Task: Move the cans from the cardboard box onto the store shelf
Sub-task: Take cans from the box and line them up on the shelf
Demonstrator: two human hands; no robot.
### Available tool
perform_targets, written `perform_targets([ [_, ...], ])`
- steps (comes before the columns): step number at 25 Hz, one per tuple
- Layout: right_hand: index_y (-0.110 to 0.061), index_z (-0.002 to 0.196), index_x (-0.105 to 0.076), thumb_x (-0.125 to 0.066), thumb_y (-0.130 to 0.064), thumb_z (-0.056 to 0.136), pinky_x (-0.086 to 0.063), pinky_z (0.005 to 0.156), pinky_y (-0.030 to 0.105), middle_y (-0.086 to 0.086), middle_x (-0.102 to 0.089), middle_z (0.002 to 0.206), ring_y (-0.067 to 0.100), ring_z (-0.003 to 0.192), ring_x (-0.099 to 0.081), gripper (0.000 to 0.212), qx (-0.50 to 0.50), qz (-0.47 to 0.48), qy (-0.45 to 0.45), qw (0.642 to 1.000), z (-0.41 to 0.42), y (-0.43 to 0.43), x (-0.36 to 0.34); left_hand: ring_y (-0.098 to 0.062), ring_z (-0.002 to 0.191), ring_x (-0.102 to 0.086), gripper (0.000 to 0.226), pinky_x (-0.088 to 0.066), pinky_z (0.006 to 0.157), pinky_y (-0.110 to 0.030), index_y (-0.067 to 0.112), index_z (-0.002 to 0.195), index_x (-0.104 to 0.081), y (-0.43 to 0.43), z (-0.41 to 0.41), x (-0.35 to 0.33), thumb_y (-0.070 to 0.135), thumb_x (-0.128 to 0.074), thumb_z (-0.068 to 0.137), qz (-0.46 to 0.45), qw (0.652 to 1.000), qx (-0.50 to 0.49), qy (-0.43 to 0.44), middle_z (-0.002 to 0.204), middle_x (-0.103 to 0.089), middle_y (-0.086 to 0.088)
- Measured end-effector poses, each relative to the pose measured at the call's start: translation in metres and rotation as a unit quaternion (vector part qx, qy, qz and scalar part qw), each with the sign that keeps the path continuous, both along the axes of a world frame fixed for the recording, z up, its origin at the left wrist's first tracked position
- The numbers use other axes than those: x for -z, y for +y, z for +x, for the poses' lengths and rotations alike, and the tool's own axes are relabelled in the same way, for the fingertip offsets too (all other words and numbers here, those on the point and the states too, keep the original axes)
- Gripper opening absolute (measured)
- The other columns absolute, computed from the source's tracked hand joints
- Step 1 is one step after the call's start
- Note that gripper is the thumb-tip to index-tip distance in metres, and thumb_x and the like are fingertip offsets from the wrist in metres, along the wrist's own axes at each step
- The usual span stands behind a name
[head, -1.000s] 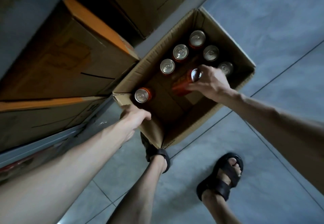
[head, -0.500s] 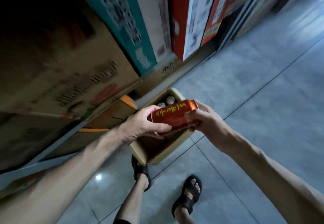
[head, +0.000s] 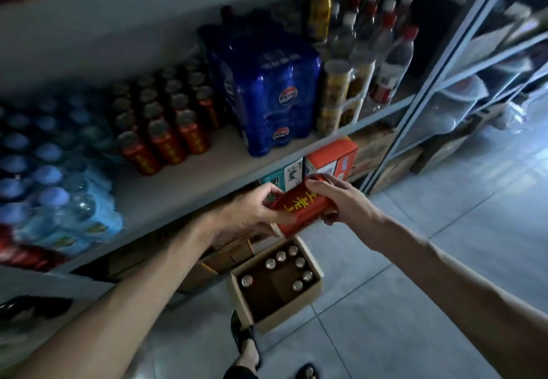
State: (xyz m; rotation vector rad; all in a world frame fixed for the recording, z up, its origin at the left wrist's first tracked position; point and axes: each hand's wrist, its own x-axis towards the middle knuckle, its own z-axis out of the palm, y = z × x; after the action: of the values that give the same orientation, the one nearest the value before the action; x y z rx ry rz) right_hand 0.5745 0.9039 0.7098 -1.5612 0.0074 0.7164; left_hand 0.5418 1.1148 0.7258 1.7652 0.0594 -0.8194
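A red can with yellow characters (head: 299,208) lies sideways between both hands, just in front of the shelf edge. My left hand (head: 252,212) grips its lower left end, and my right hand (head: 341,197) covers its upper right end. Below, on the floor, the open cardboard box (head: 311,297) holds several upright cans (head: 299,261) with silver tops. On the grey store shelf (head: 207,174), rows of matching red cans (head: 166,129) stand behind a bare strip of shelf board.
A blue shrink-wrapped soda pack (head: 267,88) stands right of the red cans, with wrapped water bottles (head: 50,177) on the left. Clear bottles and jars (head: 370,52) fill the right end. Cartons (head: 329,159) sit under the shelf. My sandalled foot (head: 246,346) touches the box.
The view has swung up from the box to the shelf. The can, lifted out by my right hand and joined by my left, has risen to shelf height.
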Motion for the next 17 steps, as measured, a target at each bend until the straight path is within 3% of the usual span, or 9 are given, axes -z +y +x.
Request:
perform_targets([
  [2, -0.026, 0.124, -0.060, -0.068, -0.038, 0.087, -0.051, 0.056, 0.019, -0.003, -0.075, 0.093, 0.009, 0.077, -0.072, 0.040, -0.019, 0.003, -0.002, 1.000, 0.004, 0.010, -0.026, -0.009, 0.092, -0.069, 0.027, -0.058, 0.079, -0.021, 0.024, 0.111, -0.055, 0.012, -0.008, -0.033, 0.016, -0.065, 0.088, -0.030, 0.999, 0.007, 0.035, 0.110, -0.066, 0.000],
  [4, -0.028, 0.129, -0.057, -0.075, -0.045, 0.078, -0.053, 0.060, 0.021, -0.001, -0.074, 0.101, 0.011, 0.083, -0.071, 0.057, -0.045, -0.014, -0.017, 0.999, 0.010, 0.023, -0.045, -0.010, 0.096, -0.068, 0.023, -0.056, 0.081, -0.019, 0.028, 0.109, -0.056, 0.025, -0.010, -0.050, 0.016, -0.062, 0.090, -0.035, 0.999, 0.006, 0.034, 0.109, -0.068, 0.003],
  [7, -0.028, 0.131, -0.056, -0.079, -0.054, 0.068, -0.055, 0.092, 0.038, -0.001, -0.072, 0.113, 0.017, 0.103, -0.069, 0.072, -0.099, -0.037, -0.041, 0.994, 0.025, 0.041, -0.057, -0.005, 0.095, -0.069, 0.028, -0.056, 0.081, -0.018, 0.027, 0.113, -0.058, 0.038, -0.008, -0.058, 0.016, -0.066, 0.088, -0.037, 0.999, -0.005, 0.012, 0.110, -0.069, 0.004],
  [9, -0.028, 0.131, -0.056, -0.080, -0.057, 0.066, -0.050, 0.101, 0.045, -0.002, -0.071, 0.117, 0.020, 0.111, -0.066, 0.076, -0.130, -0.045, -0.047, 0.989, 0.036, 0.054, -0.062, -0.004, 0.094, -0.070, 0.035, -0.056, 0.083, -0.019, 0.022, 0.117, -0.059, 0.051, -0.004, -0.054, 0.017, -0.070, 0.085, -0.029, 0.999, -0.034, -0.027, 0.110, -0.069, 0.003],
  [13, -0.019, 0.117, -0.065, -0.077, -0.053, 0.076, -0.052, 0.081, 0.034, 0.003, -0.073, 0.107, 0.026, 0.095, -0.069, 0.055, -0.186, -0.098, -0.092, 0.973, 0.056, 0.090, -0.061, -0.016, 0.103, -0.069, 0.044, -0.054, 0.095, -0.036, 0.017, 0.124, -0.059, 0.087, 0.006, -0.036, 0.020, -0.074, 0.083, -0.032, 0.997, -0.059, -0.050, 0.115, -0.070, -0.004],
  [15, -0.016, 0.111, -0.067, -0.074, -0.050, 0.080, -0.050, 0.073, 0.031, 0.003, -0.072, 0.098, 0.020, 0.084, -0.066, 0.046, -0.194, -0.119, -0.103, 0.968, 0.064, 0.109, -0.058, -0.021, 0.107, -0.068, 0.048, -0.053, 0.098, -0.039, 0.013, 0.128, -0.057, 0.104, 0.013, -0.026, 0.020, -0.074, 0.083, -0.043, 0.996, -0.061, -0.045, 0.118, -0.070, -0.007],
  [17, -0.016, 0.112, -0.066, -0.072, -0.050, 0.082, -0.049, 0.071, 0.029, 0.002, -0.071, 0.098, 0.015, 0.085, -0.064, 0.046, -0.217, -0.136, -0.104, 0.961, 0.074, 0.128, -0.056, -0.018, 0.108, -0.068, 0.052, -0.053, 0.098, -0.036, 0.012, 0.130, -0.055, 0.119, 0.018, -0.020, 0.019, -0.075, 0.083, -0.054, 0.995, -0.073, -0.040, 0.120, -0.069, -0.007],
])
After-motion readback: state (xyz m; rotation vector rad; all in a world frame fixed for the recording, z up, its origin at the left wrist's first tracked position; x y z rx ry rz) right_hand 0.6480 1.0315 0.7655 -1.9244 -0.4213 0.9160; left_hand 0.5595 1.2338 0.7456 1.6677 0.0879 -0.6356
